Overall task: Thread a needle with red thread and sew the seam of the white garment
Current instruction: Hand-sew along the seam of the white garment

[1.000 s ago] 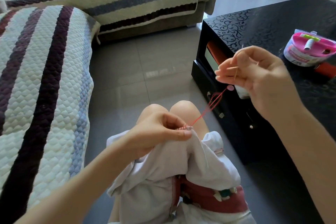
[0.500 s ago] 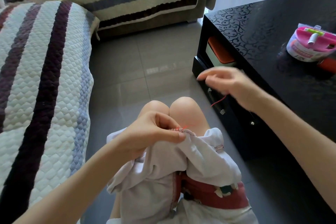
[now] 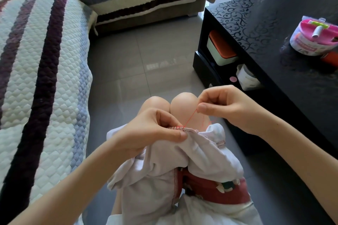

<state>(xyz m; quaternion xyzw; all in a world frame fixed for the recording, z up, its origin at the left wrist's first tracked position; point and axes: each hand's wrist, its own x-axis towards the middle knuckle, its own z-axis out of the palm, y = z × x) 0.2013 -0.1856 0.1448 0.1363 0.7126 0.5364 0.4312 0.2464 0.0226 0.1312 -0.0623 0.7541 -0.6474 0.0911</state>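
The white garment (image 3: 157, 173) lies bunched over my lap. My left hand (image 3: 151, 131) pinches its folded seam edge (image 3: 188, 129) between thumb and fingers, where a short row of red stitches shows. A thin red thread (image 3: 190, 118) runs up from the seam to my right hand (image 3: 225, 107), which hovers just above my knees and pinches the thread's upper end between thumb and forefinger. The needle itself is too small to make out between those fingers.
A black coffee table (image 3: 274, 33) stands at my right, with a pink sewing kit tub (image 3: 314, 38) on top and boxes on its lower shelf (image 3: 221, 51). A striped quilted sofa (image 3: 42, 78) lies to my left. Grey tiled floor (image 3: 142, 64) lies ahead.
My right hand came down from beside the table to just above the seam, and the long thread span shortened. My left hand kept its pinch on the seam.
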